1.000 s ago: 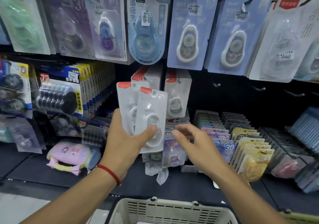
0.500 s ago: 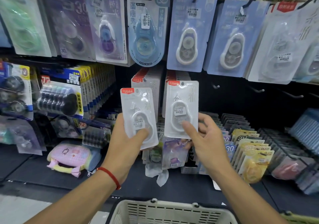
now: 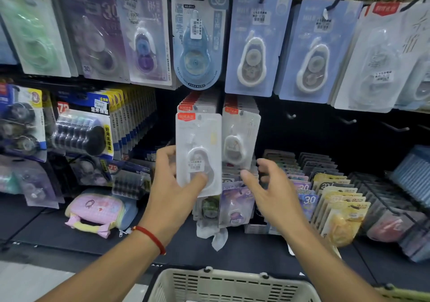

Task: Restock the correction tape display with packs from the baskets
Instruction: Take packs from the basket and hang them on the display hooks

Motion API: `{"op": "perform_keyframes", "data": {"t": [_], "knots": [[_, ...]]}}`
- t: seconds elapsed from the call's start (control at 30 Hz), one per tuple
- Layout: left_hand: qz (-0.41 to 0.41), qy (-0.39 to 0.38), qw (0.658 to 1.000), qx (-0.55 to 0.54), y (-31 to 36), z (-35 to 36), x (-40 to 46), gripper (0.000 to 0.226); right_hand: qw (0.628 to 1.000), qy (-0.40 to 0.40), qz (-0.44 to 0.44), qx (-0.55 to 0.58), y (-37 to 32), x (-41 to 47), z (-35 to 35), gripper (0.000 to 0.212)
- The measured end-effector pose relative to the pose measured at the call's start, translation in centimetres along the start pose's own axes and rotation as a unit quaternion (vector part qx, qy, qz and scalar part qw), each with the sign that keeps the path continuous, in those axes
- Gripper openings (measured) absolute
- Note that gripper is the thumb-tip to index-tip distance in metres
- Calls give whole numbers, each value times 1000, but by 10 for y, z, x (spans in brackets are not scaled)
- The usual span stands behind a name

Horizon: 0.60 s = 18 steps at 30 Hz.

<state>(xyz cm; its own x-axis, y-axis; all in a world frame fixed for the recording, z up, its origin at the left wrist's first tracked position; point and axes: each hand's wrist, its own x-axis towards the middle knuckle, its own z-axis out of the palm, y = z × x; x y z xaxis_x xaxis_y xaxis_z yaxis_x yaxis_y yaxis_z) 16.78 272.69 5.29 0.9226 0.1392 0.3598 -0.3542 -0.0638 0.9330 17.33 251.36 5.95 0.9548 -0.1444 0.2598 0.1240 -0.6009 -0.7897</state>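
Note:
My left hand (image 3: 173, 185) grips a white correction tape pack (image 3: 199, 153) with a red top label, thumb on its lower front, and holds it upright in front of the left hanging stack (image 3: 197, 106). Just to its right, another white pack (image 3: 240, 136) hangs at the front of the right stack on a peg. My right hand (image 3: 271, 190) hovers just below that hung pack, fingers loosely spread and holding nothing. A cream plastic basket (image 3: 230, 285) sits at the bottom centre, its inside hidden from view.
Larger blue, purple and green tape packs (image 3: 257, 46) hang on the upper row. Bare pegs (image 3: 349, 121) stick out of the dark panel to the right. Trays of coloured packs (image 3: 335, 199) fill the lower shelf at right; a pink pouch (image 3: 97, 211) lies at left.
My right hand has let go of its white pack, which now hangs on the right stack's peg, and has dropped lower. My left hand has carried its pack rightwards and up.

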Motion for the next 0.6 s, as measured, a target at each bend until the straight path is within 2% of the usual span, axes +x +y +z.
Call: {"op": "perform_keyframes", "data": {"t": [0.13,0.23,0.37,0.53,0.6], "knots": [[-16,-73,997,-10,0,7,-5,61,976,-129,-55,167,-5,-11,9,26],[-18,-96,995,-4,0,11,-6,67,970,-91,-45,221,-6,-12,13,17],[-28,-111,993,16,3,12,-6,76,961,-15,-28,276,-6,-8,9,19],[-25,-142,989,12,8,15,-10,77,948,-4,-33,316,-9,-5,2,31],[-21,-145,989,5,10,16,-11,76,947,-2,-31,320,-12,-3,-1,29]]}}
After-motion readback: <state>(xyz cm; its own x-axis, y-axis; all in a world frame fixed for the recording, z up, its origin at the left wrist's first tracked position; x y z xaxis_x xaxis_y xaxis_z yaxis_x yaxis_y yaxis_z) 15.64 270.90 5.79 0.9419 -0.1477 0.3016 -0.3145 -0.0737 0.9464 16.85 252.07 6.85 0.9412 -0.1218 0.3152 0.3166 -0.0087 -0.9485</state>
